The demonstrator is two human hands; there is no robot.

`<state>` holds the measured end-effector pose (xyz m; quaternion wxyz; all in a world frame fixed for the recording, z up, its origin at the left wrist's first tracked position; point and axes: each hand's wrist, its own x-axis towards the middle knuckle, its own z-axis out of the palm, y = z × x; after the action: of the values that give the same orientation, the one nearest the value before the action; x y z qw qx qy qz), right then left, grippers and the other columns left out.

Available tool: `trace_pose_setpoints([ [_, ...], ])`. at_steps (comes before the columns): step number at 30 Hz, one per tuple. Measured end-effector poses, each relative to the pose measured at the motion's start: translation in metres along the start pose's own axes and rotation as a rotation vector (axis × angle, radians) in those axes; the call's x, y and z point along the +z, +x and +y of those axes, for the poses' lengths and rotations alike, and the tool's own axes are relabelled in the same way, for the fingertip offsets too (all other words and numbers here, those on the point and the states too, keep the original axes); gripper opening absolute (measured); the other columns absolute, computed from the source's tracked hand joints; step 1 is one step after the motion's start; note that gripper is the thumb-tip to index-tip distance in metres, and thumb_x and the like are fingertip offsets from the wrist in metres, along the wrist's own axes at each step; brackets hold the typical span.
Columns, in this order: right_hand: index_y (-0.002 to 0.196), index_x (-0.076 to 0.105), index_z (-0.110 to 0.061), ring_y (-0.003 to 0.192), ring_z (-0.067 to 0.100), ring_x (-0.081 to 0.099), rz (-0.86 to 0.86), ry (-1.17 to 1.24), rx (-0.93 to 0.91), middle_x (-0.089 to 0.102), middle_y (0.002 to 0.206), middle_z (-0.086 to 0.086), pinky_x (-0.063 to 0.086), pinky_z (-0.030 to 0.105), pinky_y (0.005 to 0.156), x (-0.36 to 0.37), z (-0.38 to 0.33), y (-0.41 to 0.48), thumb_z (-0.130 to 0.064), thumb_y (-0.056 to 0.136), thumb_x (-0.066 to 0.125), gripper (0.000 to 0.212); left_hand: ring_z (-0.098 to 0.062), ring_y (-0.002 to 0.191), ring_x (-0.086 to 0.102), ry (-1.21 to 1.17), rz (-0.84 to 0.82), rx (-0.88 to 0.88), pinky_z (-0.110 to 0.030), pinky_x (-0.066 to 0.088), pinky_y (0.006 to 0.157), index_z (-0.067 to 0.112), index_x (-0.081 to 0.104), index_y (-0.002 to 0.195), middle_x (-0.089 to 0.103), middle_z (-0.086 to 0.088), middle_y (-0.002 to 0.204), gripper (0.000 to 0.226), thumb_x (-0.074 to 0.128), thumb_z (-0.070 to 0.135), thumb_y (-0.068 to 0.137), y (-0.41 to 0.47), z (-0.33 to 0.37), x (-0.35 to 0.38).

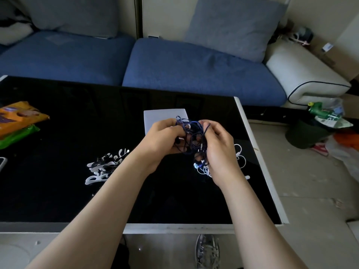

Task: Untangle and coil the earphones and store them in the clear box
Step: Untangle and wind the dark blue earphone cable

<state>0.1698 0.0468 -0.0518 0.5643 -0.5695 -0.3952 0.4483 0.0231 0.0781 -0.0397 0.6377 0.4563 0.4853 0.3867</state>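
The tabletop (77, 191) is glossy black glass with a white rim, set in front of a sofa (194, 74) that has two blue seat cushions, two grey-blue back pillows and a white armrest. To the right the bare floor (310, 191) carries a dark bin (305, 134) heaped with rubbish and some loose clutter beside it.

A tangle of dark blue earphones (191, 138) is held up between the two hands, just above the middle of the tabletop. Its thin cord loops and crosses over itself in a loose knot, with a small black earbud hanging at the left edge and a plug-like end near the right palm. The left hand (165, 136) grips the tangle from the left, and its curled fingers (171, 123) pinch the upper loops. The right hand (219, 146) does the same from the right, thumb and fingers closed on the cord.

Behind the hands lies one pale rectangular box (165, 115), partly hidden; whether it is open I cannot tell. Under and just right of the right hand sits one pile of white earphones (240, 156) on the tabletop, with a blue-and-white bud at its near edge.

Left of the forearms is a cluster of flat white cut-out pieces (106, 166); they overlap too much to count. At the far left lie two snack packets, one orange (19, 115) and one green (17, 134), touching each other.
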Motion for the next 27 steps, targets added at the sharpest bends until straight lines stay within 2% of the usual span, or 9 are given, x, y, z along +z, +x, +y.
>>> trace_pose_setpoints([
  [4,0.11,0.077,-0.015,0.08,0.022,0.075,-0.034,0.027,0.137,0.077,0.104,0.02,0.055,0.037,0.059,0.001,-0.007,0.004,-0.025,0.111,0.049,0.03,-0.027,0.076,0.071,-0.219,0.104,-0.028,-0.049,0.063,0.088,0.006,0.075,0.096,0.069,-0.008,0.076,0.026,0.049,0.005,0.098,0.001,0.005,0.003],
  [6,0.113,0.077,-0.016,0.082,0.025,0.076,-0.055,0.059,0.187,0.078,0.104,0.018,0.056,0.034,0.056,0.002,-0.009,0.005,-0.029,0.113,0.045,0.035,-0.023,0.067,0.065,-0.347,0.181,-0.073,-0.043,0.062,0.076,0.01,0.071,0.086,0.06,-0.003,0.066,0.026,0.049,0.009,0.1,0.002,0.005,0.004],
  [10,0.112,0.075,-0.015,0.08,0.032,0.078,-0.066,0.107,0.262,0.081,0.102,0.012,0.057,0.036,0.057,0.006,-0.014,0.005,-0.031,0.113,0.042,0.037,-0.015,0.055,0.053,-0.453,0.242,-0.154,-0.032,0.051,0.067,0.016,0.064,0.083,0.051,0.002,0.065,0.021,0.053,0.02,0.1,0.001,0.001,0.0],
  [15,0.107,0.073,-0.017,0.089,0.031,0.08,-0.016,0.099,0.253,0.081,0.093,0.014,0.063,0.038,0.077,0.005,-0.014,0.003,-0.029,0.113,0.042,0.034,-0.015,0.055,0.048,-0.522,0.257,-0.215,-0.031,0.046,0.065,0.02,0.055,0.071,0.051,0.003,0.067,0.028,0.055,0.029,0.097,-0.006,-0.002,-0.01],
  [17,0.106,0.069,-0.018,0.095,0.031,0.08,0.031,0.122,0.224,0.078,0.084,0.013,0.061,0.041,0.091,0.004,-0.013,0.004,-0.022,0.111,0.043,0.027,-0.014,0.055,0.047,-0.541,0.277,-0.219,-0.028,0.042,0.061,0.021,0.054,0.071,0.054,0.002,0.07,0.03,0.054,0.031,0.099,-0.008,-0.006,-0.01],
  [19,0.103,0.066,-0.018,0.097,0.03,0.079,0.06,0.155,0.207,0.075,0.076,0.008,0.057,0.043,0.096,0.005,-0.014,0.003,-0.016,0.109,0.041,0.026,-0.013,0.053,0.047,-0.519,0.292,-0.219,-0.026,0.035,0.054,0.02,0.055,0.072,0.061,0.001,0.074,0.033,0.051,0.033,0.101,-0.011,-0.01,-0.01],
  [22,0.1,0.064,-0.015,0.084,0.029,0.079,0.035,0.293,0.269,0.071,0.072,0.006,0.055,0.042,0.089,0.009,-0.02,0.0,-0.011,0.104,0.034,0.03,-0.012,0.052,0.048,-0.484,0.303,-0.236,-0.024,0.032,0.047,0.016,0.064,0.083,0.072,-0.002,0.08,0.03,0.047,0.032,0.102,-0.014,-0.014,-0.01],
  [24,0.091,0.065,-0.012,0.073,0.026,0.075,0.015,0.306,0.318,0.068,0.071,0.006,0.053,0.04,0.082,0.011,-0.023,-0.003,-0.018,0.1,0.034,0.032,-0.013,0.051,0.048,-0.456,0.313,-0.238,-0.024,0.032,0.048,0.013,0.07,0.092,0.076,-0.005,0.084,0.031,0.045,0.028,0.101,-0.015,-0.015,-0.013],
  [27,0.074,0.055,-0.015,0.055,0.019,0.052,-0.049,0.176,0.344,0.049,0.062,0.002,0.041,0.031,0.061,0.009,-0.022,-0.002,-0.025,0.098,0.048,0.027,-0.014,0.055,0.052,-0.396,0.331,-0.221,-0.027,0.033,0.054,0.012,0.069,0.091,0.076,-0.005,0.081,0.027,0.045,0.024,0.096,-0.014,-0.014,-0.017],
])
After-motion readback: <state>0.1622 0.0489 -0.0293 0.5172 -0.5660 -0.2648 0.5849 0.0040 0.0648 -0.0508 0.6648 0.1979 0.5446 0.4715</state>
